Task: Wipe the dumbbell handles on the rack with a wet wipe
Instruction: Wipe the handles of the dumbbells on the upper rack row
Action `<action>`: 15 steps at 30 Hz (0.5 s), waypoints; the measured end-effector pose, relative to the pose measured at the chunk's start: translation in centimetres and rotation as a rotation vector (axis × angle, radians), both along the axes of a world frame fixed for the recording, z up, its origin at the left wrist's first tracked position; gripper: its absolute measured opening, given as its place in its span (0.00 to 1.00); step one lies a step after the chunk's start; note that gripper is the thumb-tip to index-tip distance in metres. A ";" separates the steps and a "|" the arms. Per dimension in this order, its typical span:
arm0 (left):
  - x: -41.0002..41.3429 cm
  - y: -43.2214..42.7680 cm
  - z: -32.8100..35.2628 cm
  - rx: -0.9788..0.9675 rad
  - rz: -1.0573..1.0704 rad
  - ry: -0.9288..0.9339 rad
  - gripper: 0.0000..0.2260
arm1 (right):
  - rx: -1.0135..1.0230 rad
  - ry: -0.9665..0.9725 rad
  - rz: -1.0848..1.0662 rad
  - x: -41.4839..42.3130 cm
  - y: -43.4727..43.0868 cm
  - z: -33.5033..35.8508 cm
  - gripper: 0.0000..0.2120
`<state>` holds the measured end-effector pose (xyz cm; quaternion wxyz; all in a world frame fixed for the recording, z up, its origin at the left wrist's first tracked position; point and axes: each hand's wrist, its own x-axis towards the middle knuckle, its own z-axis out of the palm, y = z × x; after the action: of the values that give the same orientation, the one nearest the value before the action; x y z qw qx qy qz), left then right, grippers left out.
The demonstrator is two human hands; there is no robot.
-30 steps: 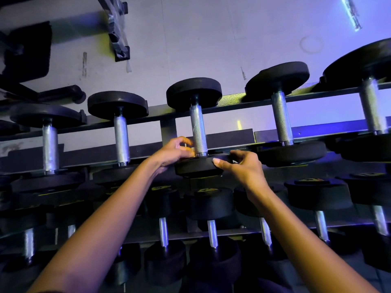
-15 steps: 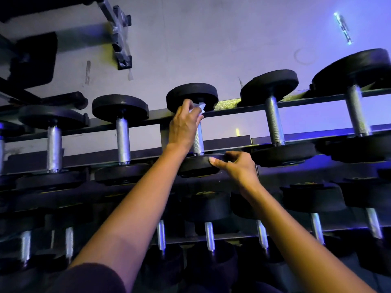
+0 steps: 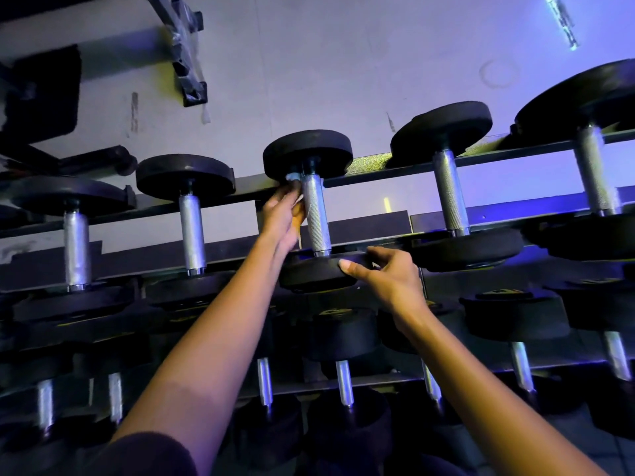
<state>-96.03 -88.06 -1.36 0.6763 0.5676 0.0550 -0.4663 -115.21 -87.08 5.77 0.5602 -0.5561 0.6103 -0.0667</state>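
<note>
A dark metal tiered rack (image 3: pixel 412 178) spans the view. At the middle of its top tier lies a dumbbell (image 3: pixel 309 154) with round black rubber heads and a knurled silver steel handle (image 3: pixel 316 218). The right hand (image 3: pixel 388 278) grips the rim of the near head, with the thumb on its front edge and the fingers curled over the top. The left hand (image 3: pixel 283 214) sits at the handle's left side, just below the far head. Its fingers are pressed together, pinching a small crumpled white wet wipe (image 3: pixel 293 176) that touches the handle.
</note>
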 end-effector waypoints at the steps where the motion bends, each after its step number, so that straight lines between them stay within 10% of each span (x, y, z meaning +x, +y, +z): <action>1: 0.0 -0.1 -0.3 -0.017 -0.022 0.092 0.13 | -0.001 0.004 -0.004 0.0 0.0 -0.1 0.32; 7: -0.3 0.0 0.7 -0.087 0.090 -0.016 0.05 | 0.018 -0.020 -0.023 -0.1 0.0 -0.6 0.36; 15: -0.8 0.9 1.1 0.116 -0.327 -1.695 0.10 | 0.019 -0.029 -0.069 -0.1 0.3 -0.9 0.37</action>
<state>-96.86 -87.19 -0.29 0.3837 0.7582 -0.5265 0.0261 -115.31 -86.75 4.86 0.5717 -0.5284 0.6215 -0.0881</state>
